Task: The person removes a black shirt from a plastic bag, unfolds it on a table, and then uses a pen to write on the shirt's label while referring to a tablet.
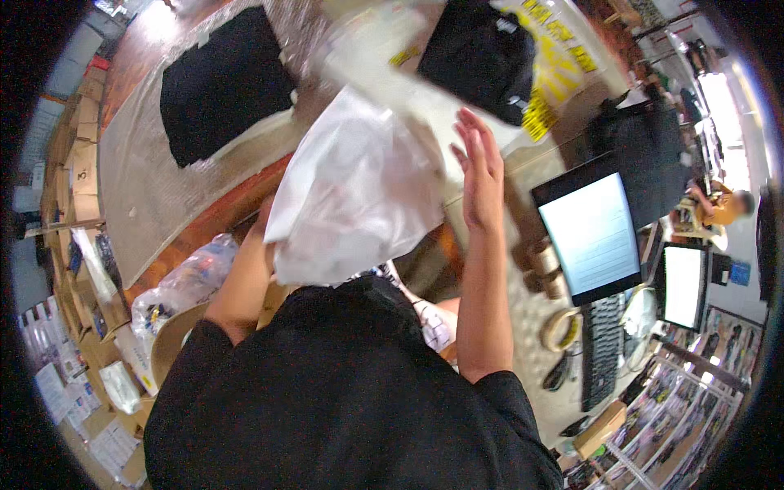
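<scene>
A translucent white plastic bag (355, 192) hangs in front of my body, crumpled and slightly blurred. My left hand (265, 219) is at its left edge, mostly covered by the bag, so the fingers are hidden. To the right of the bag, my right hand (482, 175) is raised with its fingers stretched out and nothing in it. A folded black cloth item (229, 86) lies on the table at the far left. Another black folded item (482, 57) lies at the far right, beside clear plastic with yellow print (559, 49).
On the right stand a lit screen (592, 233), a black keyboard (603, 351), a second monitor (684, 286) and a tape roll (561, 329). A clear plastic bag (192, 278) sits at the left table edge. Another person (720, 209) sits far right.
</scene>
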A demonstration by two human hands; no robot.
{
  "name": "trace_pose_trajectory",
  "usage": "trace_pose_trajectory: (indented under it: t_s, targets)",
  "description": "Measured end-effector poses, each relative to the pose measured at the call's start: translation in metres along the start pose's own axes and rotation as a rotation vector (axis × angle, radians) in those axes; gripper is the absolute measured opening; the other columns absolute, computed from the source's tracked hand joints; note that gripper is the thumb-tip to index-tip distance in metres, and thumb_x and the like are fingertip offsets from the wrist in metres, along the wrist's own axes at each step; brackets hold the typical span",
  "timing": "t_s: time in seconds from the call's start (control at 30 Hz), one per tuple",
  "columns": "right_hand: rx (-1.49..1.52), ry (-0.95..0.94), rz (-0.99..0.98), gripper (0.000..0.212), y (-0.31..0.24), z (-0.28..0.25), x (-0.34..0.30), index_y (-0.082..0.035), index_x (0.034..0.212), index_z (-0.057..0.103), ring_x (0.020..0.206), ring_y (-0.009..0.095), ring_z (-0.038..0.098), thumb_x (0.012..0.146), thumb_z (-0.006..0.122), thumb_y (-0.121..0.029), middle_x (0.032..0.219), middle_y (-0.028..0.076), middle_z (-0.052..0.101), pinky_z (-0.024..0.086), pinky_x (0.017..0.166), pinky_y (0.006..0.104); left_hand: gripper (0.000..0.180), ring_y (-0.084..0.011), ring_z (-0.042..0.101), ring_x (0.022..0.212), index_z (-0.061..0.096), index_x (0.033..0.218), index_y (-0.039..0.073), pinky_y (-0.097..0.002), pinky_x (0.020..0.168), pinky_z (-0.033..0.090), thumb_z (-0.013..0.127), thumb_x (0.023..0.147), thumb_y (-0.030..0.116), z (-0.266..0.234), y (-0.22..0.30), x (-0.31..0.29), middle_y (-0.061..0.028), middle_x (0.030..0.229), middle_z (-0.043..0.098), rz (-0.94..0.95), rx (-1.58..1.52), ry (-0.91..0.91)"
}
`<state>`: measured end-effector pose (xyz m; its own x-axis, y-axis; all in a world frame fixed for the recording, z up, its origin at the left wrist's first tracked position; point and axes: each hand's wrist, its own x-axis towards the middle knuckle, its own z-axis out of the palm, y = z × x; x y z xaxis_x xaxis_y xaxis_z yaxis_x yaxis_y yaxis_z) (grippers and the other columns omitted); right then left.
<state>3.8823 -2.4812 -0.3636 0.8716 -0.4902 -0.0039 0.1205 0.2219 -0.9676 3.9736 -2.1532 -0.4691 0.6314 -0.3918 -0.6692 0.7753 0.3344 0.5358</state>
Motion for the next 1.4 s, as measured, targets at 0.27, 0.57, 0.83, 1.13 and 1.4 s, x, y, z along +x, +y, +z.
trace_pose_trajectory:
  t_s: [0.27, 0.57, 0.83, 1.13, 1.4]
  targets:
    - [-0.075, -0.034, 0.266, 0.039, 0.012, 0.041, -0.082, 0.004, 0.115, 0.056, 0.1, 0.014, 0.057, 0.083, 0.072, -0.011, 0.108, 0.007, 0.063, 0.045, 0.089, 0.0305, 0.056, -0.0236, 0.049, 0.124, 0.05, 0.133, 0.008, -0.039, 0.105, 0.037, 0.067, 0.082, 0.025, -0.031, 0.043, 0.005, -0.0113, 0.133, 0.052, 0.017, -0.18, -0.227]
    - [-0.515, -0.408, -0.025, 0.035, 0.04, 0.129, -0.079, -0.001, 0.118, 0.06, 0.098, 0.021, 0.06, 0.087, 0.064, -0.016, 0.11, 0.011, 0.064, 0.048, 0.091, 0.0345, 0.06, -0.0318, 0.049, 0.124, 0.051, 0.13, 0.003, -0.0385, 0.106, 0.036, 0.065, 0.072, 0.007, -0.16, 0.166, -0.233, -0.0175, 0.131, 0.054, 0.935, 1.592, 0.531]
    - [-0.319, 0.011, -0.095, 0.038, 0.03, 0.012, -0.035, -0.002, 0.125, 0.052, 0.114, 0.023, 0.054, 0.094, 0.057, -0.024, 0.125, 0.012, 0.057, 0.039, 0.097, 0.0356, 0.055, -0.039, 0.052, 0.106, 0.054, 0.127, 0.008, -0.0461, 0.091, 0.044, 0.058, 0.073, 0.01, -0.442, 0.109, -0.419, -0.0203, 0.113, 0.057, 0.952, 1.352, 2.38]
    - [-0.589, 0.291, -0.276, 0.03, 0.005, -0.074, -0.037, -0.003, 0.117, 0.06, 0.114, 0.023, 0.055, 0.09, 0.055, -0.014, 0.122, 0.01, 0.059, 0.041, 0.099, 0.0371, 0.05, -0.0364, 0.061, 0.101, 0.06, 0.118, 0.005, -0.0426, 0.086, 0.048, 0.067, 0.079, 0.037, -0.528, 0.115, -0.284, -0.0248, 0.109, 0.062, 0.061, 1.637, 1.224]
    - [-1.21, 0.408, -0.399, 0.023, 0.009, -0.031, -0.006, -0.009, 0.106, 0.065, 0.115, 0.027, 0.054, 0.083, 0.067, -0.013, 0.123, 0.01, 0.056, 0.044, 0.095, 0.0389, 0.047, -0.0346, 0.063, 0.096, 0.062, 0.111, 0.004, -0.042, 0.082, 0.049, 0.069, 0.078, 0.037, -0.487, 0.079, -0.179, -0.024, 0.102, 0.064, -0.262, 1.738, 0.892]
